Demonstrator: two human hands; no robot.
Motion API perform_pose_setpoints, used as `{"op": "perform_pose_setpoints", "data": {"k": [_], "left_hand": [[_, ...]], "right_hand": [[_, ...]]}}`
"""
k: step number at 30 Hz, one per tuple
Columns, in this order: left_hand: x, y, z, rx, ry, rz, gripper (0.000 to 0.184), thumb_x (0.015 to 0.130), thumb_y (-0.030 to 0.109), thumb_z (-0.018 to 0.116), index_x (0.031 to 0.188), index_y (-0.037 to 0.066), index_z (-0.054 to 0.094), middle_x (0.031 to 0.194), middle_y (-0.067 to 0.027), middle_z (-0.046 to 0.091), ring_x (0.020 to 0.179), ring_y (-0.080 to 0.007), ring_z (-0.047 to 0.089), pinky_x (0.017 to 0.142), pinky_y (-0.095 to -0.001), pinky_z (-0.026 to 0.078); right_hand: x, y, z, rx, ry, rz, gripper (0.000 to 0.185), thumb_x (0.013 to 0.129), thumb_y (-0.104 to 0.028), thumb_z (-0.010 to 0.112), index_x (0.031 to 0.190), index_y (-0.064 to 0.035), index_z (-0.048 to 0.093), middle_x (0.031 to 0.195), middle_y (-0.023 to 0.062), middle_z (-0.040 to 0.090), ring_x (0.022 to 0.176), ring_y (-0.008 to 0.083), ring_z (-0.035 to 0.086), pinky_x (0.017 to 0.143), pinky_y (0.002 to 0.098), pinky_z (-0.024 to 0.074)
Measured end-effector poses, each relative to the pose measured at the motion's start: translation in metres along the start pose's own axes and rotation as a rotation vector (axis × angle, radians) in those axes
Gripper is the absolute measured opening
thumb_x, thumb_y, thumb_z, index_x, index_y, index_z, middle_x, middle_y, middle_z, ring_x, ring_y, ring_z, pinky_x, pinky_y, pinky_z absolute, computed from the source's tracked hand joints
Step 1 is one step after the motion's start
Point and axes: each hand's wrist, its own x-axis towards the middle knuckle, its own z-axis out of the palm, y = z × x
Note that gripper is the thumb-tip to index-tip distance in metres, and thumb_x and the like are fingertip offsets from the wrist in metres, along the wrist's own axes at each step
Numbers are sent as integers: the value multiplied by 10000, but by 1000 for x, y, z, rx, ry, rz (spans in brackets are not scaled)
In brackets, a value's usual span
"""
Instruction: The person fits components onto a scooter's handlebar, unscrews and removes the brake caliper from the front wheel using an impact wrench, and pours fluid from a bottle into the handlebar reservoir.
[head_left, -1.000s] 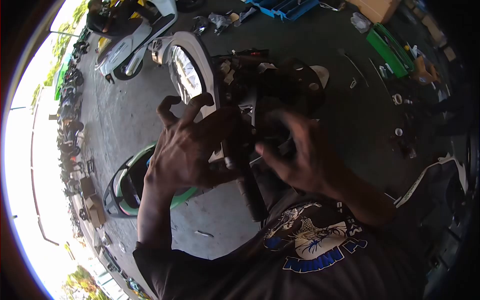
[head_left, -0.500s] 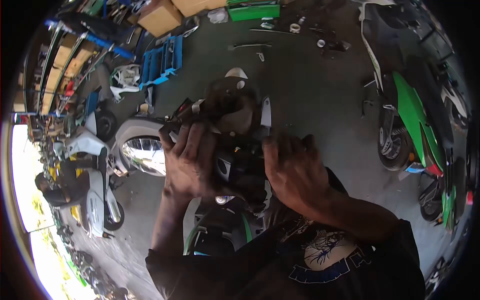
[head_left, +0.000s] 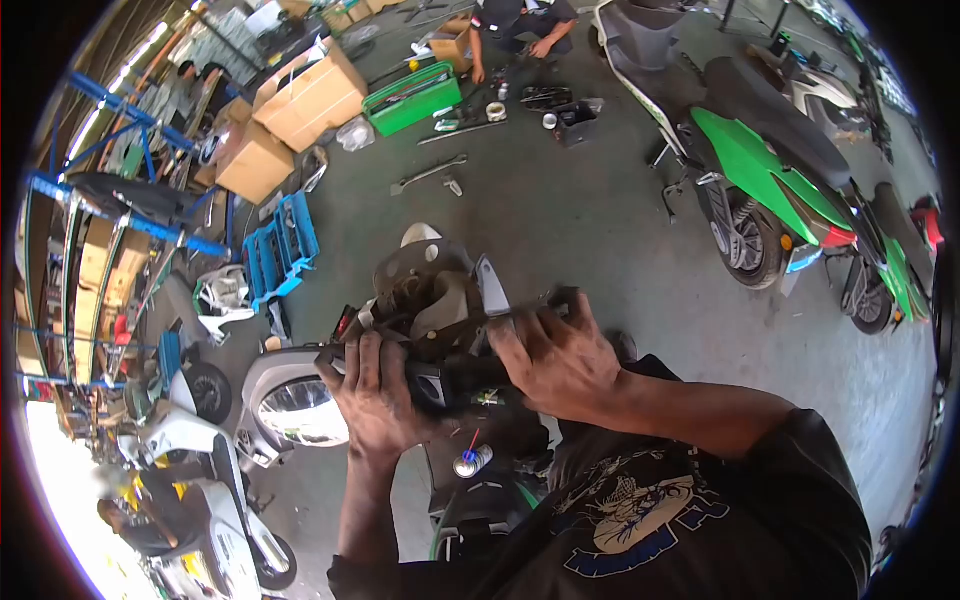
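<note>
Handlebar (head_left: pixel 470 376) sits beside the headlight (head_left: pixel 303 410). The left hand (head_left: pixel 383 408) clasps it nearer the headlight, the right hand (head_left: pixel 565 368) farther off, apparently spread apart to keep it steady.

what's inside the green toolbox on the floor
Long, thin tools lie in the open green toolbox, too small to name; whatever is beneath them is covered.

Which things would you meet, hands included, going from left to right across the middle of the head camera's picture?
Blue toolbox → left hand → right hand → parked scooter's green side panel
</note>
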Motion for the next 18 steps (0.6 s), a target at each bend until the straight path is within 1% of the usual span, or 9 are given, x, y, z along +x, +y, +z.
{"op": "perform_pose_setpoints", "data": {"k": [4, 6, 7, 9, 10, 12, 13, 16, 18], "left_hand": [[-2, -4, 7, 31, 138, 88, 1042, 437, 865, 692, 1034, 17, 599, 1187, -230, 562, 1048, -379, 556, 906, -540, 369], [-2, -2, 7, 64, 171, 119, 1089, 443, 878, 685, 1065, -10, 582, 1159, -230, 562, 1037, -392, 554, 906, -548, 371], [-1, -1, 6, 59, 168, 117, 1089, 443, 878, 685, 1065, -10, 582, 1159, -230, 562, 1037, -392, 554, 906, -548, 371], [1, 2, 0, -7, 45, 44, 1133, 436, 883, 684, 1100, -28, 577, 1143, -232, 561, 1047, -400, 552, 909, -561, 368], [3, 3, -2, -6, 0, 16, 1133, 431, 875, 694, 1102, -30, 575, 1135, -227, 559, 1050, -401, 552, 911, -568, 366], [5, -2, 1, 9, 65, 45, 1109, 426, 864, 704, 1085, -18, 579, 1131, -220, 557, 1040, -395, 554, 906, -560, 366], [3, -2, 4, 31, 140, 81, 1085, 421, 854, 713, 1068, -7, 583, 1127, -214, 555, 1029, -389, 556, 902, -553, 367], [6, 0, 2, 57, 117, 87, 1025, 433, 811, 744, 1050, 9, 582, 1105, -185, 551, 1001, -361, 561, 874, -516, 372], [8, 5, 1, 17, 123, 25, 1024, 414, 844, 720, 1032, 35, 614, 1169, -160, 575, 1051, -328, 561, 881, -549, 370]], "right_hand": [[14, -5, 0, -164, -8, 140, 553, 658, -138, 712, 1135, 4, 471, 759, 131, 653, 762, 280, 672, 764, 477, 434], [18, -6, -5, 52, -578, 100, 675, 624, -168, 733, 1213, -3, 447, 826, 135, 661, 778, 288, 670, 793, 504, 434], [17, -6, -7, 52, -585, 100, 675, 624, -168, 733, 1213, -3, 447, 826, 135, 661, 778, 288, 670, 793, 504, 434], [10, -4, -10, 105, -529, 80, 498, 766, -167, 666, 1194, -7, 468, 862, 203, 674, 951, 324, 677, 836, 531, 455], [6, -2, -7, 113, -547, 81, 498, 766, -167, 666, 1194, -7, 468, 862, 203, 674, 951, 324, 677, 836, 531, 455], [-8, 0, 5, -40, 24, -62, 578, 741, -186, 691, 1240, -12, 457, 864, 177, 679, 936, 326, 678, 867, 513, 455], [-5, 0, 5, -4, -25, -55, 578, 741, -186, 691, 1240, -12, 457, 864, 177, 679, 936, 326, 678, 867, 513, 455], [10, -5, 2, -30, -21, 139, 735, 576, -215, 779, 1202, 3, 461, 838, 126, 657, 762, 290, 664, 809, 477, 454], [14, -6, 2, 7, -385, 190, 644, 698, -237, 752, 1240, -42, 465, 936, 166, 685, 918, 347, 672, 828, 477, 460]]}}
